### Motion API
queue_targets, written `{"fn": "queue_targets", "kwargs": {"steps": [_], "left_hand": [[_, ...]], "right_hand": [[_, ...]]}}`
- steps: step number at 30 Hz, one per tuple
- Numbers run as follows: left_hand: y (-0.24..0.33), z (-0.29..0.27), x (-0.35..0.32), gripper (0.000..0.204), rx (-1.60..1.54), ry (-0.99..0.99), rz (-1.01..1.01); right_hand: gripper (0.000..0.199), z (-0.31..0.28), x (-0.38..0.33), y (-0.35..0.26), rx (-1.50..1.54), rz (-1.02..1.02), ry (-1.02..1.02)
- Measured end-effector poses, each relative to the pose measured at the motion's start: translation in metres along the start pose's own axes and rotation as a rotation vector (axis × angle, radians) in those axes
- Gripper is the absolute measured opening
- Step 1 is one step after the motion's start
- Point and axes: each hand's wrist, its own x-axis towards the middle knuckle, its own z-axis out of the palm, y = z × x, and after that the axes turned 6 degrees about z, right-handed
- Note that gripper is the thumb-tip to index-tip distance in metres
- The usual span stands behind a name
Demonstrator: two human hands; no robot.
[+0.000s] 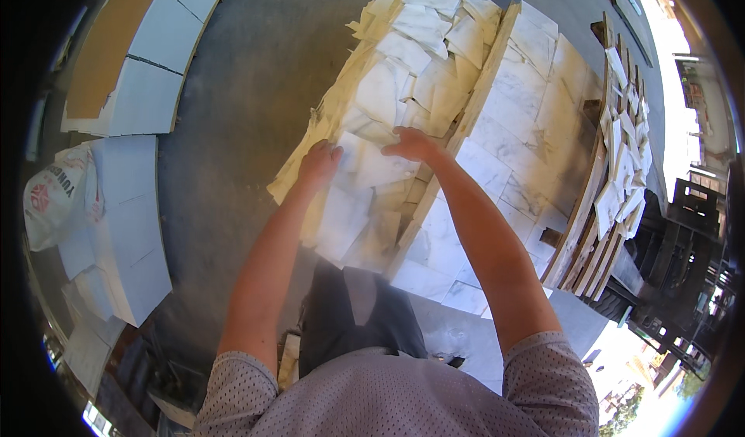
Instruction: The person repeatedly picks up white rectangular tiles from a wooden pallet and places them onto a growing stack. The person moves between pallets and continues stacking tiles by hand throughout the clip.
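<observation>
A flat piece of white marble [371, 164] with grey veining lies between my two hands, on a long pile of broken marble pieces [403, 53]. At its left edge, my left hand [319, 162] is closed with the fingers curled and the thumb toward the stone. My right hand [413, 145] grips the piece from the right, thumb over the top face and fingers bent. What the fingertips do under the edges is hidden. More marble pieces lie just below and beyond my hands, stacked unevenly and overlapping.
To the right, marble tiles [497, 119] lie beside a wooden rail. Farther right, a wooden pallet [578, 212] carries broken pieces. Stacked white boxes [143, 99] and a white printed sack [62, 196] stand at the left. Grey floor [233, 88] lies between.
</observation>
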Motion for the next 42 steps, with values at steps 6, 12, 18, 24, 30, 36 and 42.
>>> {"fn": "queue_targets", "kwargs": {"steps": [6, 12, 18, 24, 30, 36, 42], "left_hand": [[-0.025, 0.051, -0.008, 0.048, -0.196, 0.296, 0.118], [-0.009, 0.041, -0.008, 0.046, -0.436, 0.298, 0.066], [-0.004, 0.012, -0.020, 0.059, -0.903, 0.169, -0.019], [-0.006, 0.025, -0.021, 0.060, -0.770, 0.165, 0.028], [-0.006, 0.038, -0.020, 0.051, -0.374, 0.271, 0.025], [0.000, 0.066, -0.027, 0.046, -0.149, 0.413, -0.083], [-0.024, 0.072, -0.016, 0.045, -0.013, 0.376, 0.031]], "right_hand": [[0.078, 0.055, -0.025, 0.013, -0.353, 0.084, 0.234], [0.082, 0.063, -0.051, 0.010, -0.356, 0.097, 0.161], [0.065, 0.055, -0.046, 0.024, 0.381, 0.060, -0.049], [0.063, 0.091, -0.038, 0.000, 0.283, -0.008, 0.130], [0.053, 0.100, -0.077, -0.011, -0.123, -0.117, 0.407], [0.024, 0.082, -0.138, 0.017, 0.503, -0.066, 0.578], [0.025, 0.100, -0.215, 0.033, 0.572, -0.082, 0.578]]}}
